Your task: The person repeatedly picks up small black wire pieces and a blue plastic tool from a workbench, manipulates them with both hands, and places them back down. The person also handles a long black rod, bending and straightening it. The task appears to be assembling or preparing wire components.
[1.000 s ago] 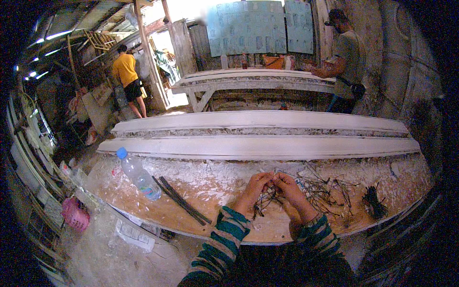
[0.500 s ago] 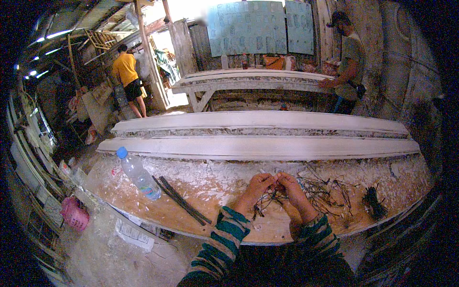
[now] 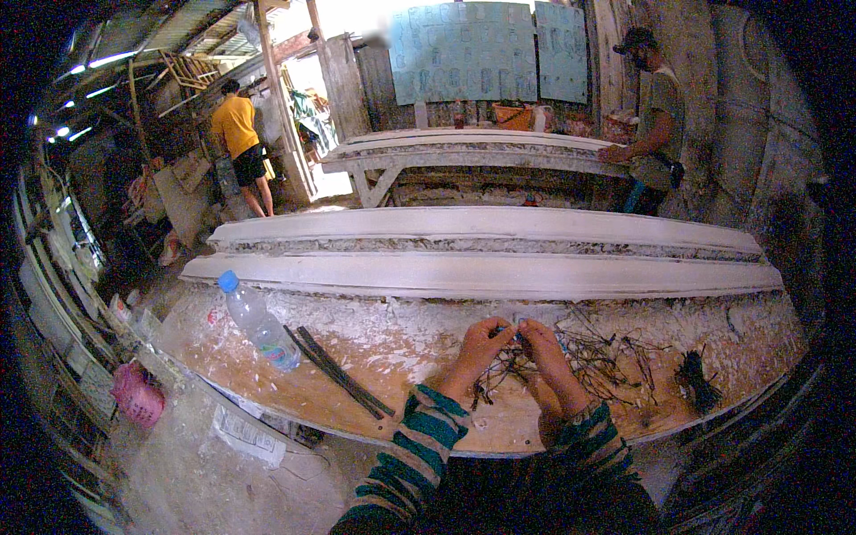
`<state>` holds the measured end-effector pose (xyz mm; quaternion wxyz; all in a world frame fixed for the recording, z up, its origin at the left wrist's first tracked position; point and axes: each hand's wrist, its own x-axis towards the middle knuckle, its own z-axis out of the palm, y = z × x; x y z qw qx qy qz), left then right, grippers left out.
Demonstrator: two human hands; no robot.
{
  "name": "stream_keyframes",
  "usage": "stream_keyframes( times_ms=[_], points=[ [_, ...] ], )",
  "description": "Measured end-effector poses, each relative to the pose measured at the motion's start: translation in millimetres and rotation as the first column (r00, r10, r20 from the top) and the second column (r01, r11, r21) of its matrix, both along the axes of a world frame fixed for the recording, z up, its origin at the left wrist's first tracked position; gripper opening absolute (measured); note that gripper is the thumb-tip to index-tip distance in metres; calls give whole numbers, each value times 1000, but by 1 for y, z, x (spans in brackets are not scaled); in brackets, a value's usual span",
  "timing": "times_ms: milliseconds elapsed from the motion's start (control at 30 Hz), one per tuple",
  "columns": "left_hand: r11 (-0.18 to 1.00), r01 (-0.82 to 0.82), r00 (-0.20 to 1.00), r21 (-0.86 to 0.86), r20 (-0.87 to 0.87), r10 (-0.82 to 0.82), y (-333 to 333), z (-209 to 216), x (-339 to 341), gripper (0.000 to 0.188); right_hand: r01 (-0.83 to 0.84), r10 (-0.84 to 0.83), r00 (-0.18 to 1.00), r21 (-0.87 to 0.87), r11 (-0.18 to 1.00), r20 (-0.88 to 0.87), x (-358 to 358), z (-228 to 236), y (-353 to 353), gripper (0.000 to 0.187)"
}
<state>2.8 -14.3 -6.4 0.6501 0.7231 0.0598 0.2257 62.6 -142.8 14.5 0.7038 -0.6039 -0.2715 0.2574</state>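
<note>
My left hand (image 3: 484, 348) and my right hand (image 3: 546, 350) meet fingertip to fingertip above the worktable (image 3: 437, 426), both closed in a pinch. Whatever sits between the fingers is too small to make out; a hint of blue shows there. Thin dark tangled strands (image 3: 615, 358) lie under my hands and spread to the right of them. A tighter dark bundle (image 3: 696, 383) rests farther right. Left of my hands lie long dark narrow strips (image 3: 343, 376), side by side at a slant.
A clear plastic bottle with a blue cap (image 3: 259, 323) stands at the table's left. Two long white mouldings (image 3: 481, 275) run along the far side. Behind is a white bench (image 3: 464, 160), with one person (image 3: 655, 116) beside it and another (image 3: 238, 134) farther left. A pink container (image 3: 138, 395) is on the floor.
My fingers have shifted slightly while staying pinched together. The person at the right has raised their head a little. The things on the table stay where they were.
</note>
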Motion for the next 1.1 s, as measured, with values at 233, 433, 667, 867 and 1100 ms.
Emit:
stream_keyframes(
  times_ms=[233,433,667,867,1100],
  points=[
    [985,23,998,172,49,-31,1,4,-2,23,110,-84,931,-54,992,355,16,-26,1,20],
    [979,204,959,-12,-199,-202,0,8,-6,26,111,-58,907,-103,988,418,26,-37,9,27],
    [952,232,965,-199,-76,-251,-5,0,-5,23,-77,104,936,-94,993,335,11,-12,-1,34],
    [854,340,934,-394,32,-357,-4,-2,-10,15,-77,162,919,-237,968,360,15,-13,-5,36],
    [711,439,889,-549,155,-430,-3,-17,-4,8,-234,237,939,-41,971,248,11,-17,-2,35]
  ],
)
